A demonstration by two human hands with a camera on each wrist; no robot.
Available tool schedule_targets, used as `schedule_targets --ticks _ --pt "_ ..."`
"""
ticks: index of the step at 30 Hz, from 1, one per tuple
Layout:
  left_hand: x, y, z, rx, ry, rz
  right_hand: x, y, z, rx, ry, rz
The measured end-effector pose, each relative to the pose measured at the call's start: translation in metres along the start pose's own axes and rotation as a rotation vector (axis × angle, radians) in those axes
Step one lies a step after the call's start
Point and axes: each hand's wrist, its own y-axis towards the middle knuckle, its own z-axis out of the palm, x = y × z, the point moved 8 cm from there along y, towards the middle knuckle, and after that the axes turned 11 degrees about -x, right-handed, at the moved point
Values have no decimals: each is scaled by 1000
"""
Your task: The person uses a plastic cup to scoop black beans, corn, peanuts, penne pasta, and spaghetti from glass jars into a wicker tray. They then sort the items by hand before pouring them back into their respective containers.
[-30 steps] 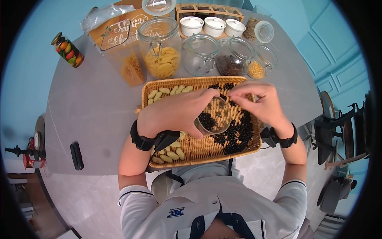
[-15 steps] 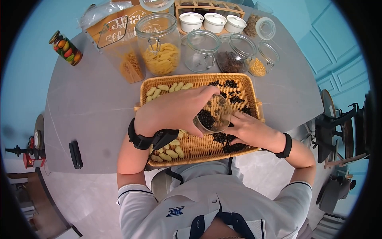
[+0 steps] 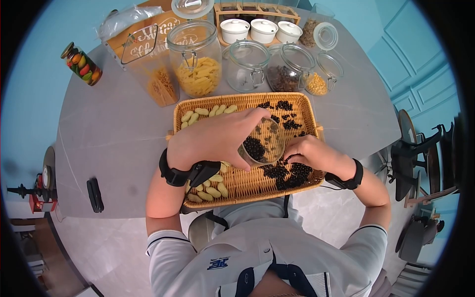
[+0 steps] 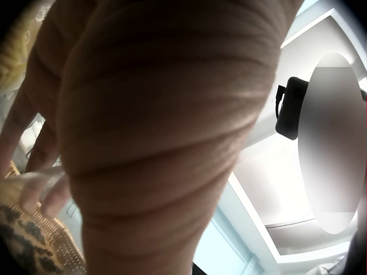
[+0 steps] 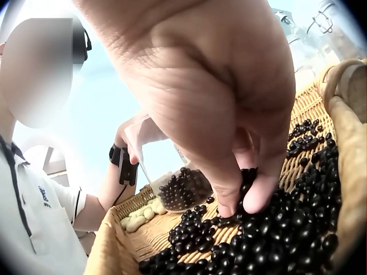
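- The person's left grip (image 3: 215,137) is curled round a clear, see-through round cup (image 3: 275,143), thumb on the near side of it and fingers on the far side.
- The cup is tilted above a golden-brown woven wicker tray (image 3: 242,184), and a heap of small black beans (image 3: 254,148) sits low inside it — on the side close to the left thumb.
- The right grip (image 3: 317,153) is narrow, its fingers bent down into the shiny black oval beans (image 5: 287,229) strewn over the right part of the tray; the right wrist view shows thumb and fingertips (image 5: 261,195) pinching beans, dark ones visible between the tips.
- These strewn beans lie directly under and around the right grip, with the thickest spread toward the person and smaller clusters toward the far edge.
- The cup is just to the left of the right fingertips — whether they touch it I cannot tell.
- Pale tan peanuts in their shells (image 3: 212,191) lie along the tray's left part, some near the left wrist.
- The tray rests at the near edge of a grey counter (image 3: 114,143), with a tall glass jar of yellow pasta (image 3: 199,78) and a small glass jar of yellow kernels (image 3: 317,84) standing beyond it.
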Motion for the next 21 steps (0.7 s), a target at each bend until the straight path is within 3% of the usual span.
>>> schedule_targets --ticks 3,6,13,19,21 --pt "-1 0 0 4 -1 -7 -8 4 -11 -57 9 -12" --pt "-1 0 0 6 2 -5 -32 5 -20 -61 167 277" --pt "-2 0 -2 12 -6 -7 -47 24 -47 -92 448 401" --pt "-3 0 -3 21 -18 -4 9 41 -95 -144 629 393" --pt "-2 0 -2 13 -16 -7 40 49 -97 -72 577 332"
